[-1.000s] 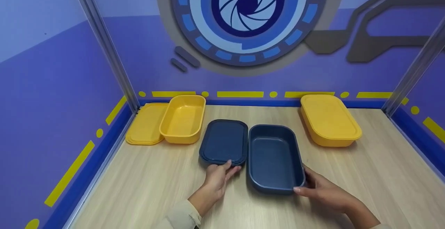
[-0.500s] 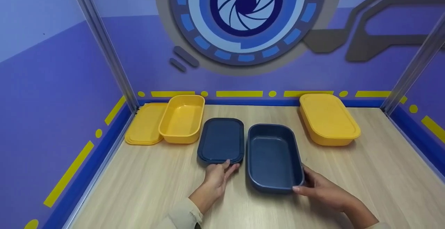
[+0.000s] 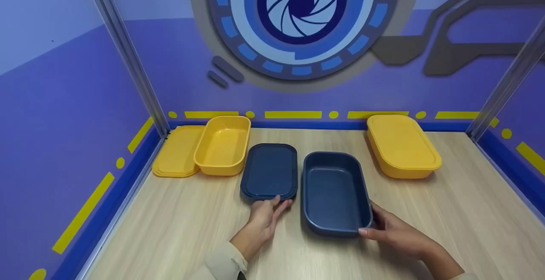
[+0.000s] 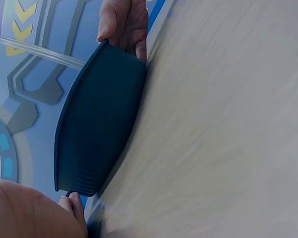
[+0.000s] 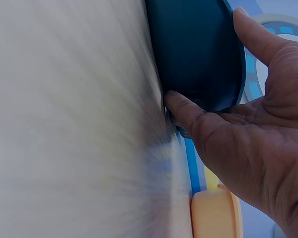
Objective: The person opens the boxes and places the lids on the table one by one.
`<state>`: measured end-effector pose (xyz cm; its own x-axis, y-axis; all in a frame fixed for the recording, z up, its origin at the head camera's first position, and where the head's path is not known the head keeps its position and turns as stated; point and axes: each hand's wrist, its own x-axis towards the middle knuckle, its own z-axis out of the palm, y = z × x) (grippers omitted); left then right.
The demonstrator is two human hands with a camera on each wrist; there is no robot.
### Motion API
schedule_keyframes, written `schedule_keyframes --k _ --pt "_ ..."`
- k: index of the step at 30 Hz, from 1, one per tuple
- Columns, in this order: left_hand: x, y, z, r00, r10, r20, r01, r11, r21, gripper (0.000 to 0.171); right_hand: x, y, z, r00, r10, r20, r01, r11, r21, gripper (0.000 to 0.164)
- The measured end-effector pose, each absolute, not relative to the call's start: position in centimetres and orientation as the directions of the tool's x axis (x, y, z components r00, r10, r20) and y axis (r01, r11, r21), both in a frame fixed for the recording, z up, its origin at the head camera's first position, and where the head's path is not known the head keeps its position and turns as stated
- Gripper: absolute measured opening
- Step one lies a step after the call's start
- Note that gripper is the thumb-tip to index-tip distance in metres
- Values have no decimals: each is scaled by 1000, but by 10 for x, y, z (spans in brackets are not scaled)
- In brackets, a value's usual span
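A dark blue rectangular lid [image 3: 269,171] lies left of the open dark blue lunch box [image 3: 336,195], a narrow gap between them. My left hand [image 3: 262,220] pinches the lid's near edge, thumb on top and fingers below. At the box's near right corner my right hand [image 3: 396,231] grips the wall, its thumb on the rim. Up close in the right wrist view, the right hand [image 5: 268,109] has its thumb at the rim and a fingertip low on the box [image 5: 198,49]. The left wrist view shows the box's outer wall [image 4: 102,104]; the left hand [image 4: 35,210] is partly cut off.
An open yellow box [image 3: 223,146] stands at the back left, overlapping a yellow lid [image 3: 176,152] beside it. Towards the back right is a yellow box with its lid on [image 3: 404,144]. Printed walls [image 3: 298,97] enclose the wooden table [image 3: 170,229].
The dark blue lid has shifted slightly left with my left hand, and a gap has opened between it and the box. My right hand and the box have hardly moved.
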<state>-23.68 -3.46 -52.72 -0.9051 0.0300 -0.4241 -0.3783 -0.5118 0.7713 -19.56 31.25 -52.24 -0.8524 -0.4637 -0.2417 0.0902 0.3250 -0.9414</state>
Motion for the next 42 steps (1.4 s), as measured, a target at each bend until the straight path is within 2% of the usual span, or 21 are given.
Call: schedule_keyframes --k 12,23,42 --pt "-239 -37 -527 -889 52 -454 -416 -502 758 60 -195 313 -522 -858 -457 -236 78 337 -938 97" --pt "-240 -38 -526 -896 74 -438 -411 -512 754 60 -198 314 -522 -838 -494 -231 104 270 -957 98" --pt "-241 -40 -524 -897 66 -437 -406 -511 757 57 -197 312 -522 -844 -470 -257 109 318 -942 97"
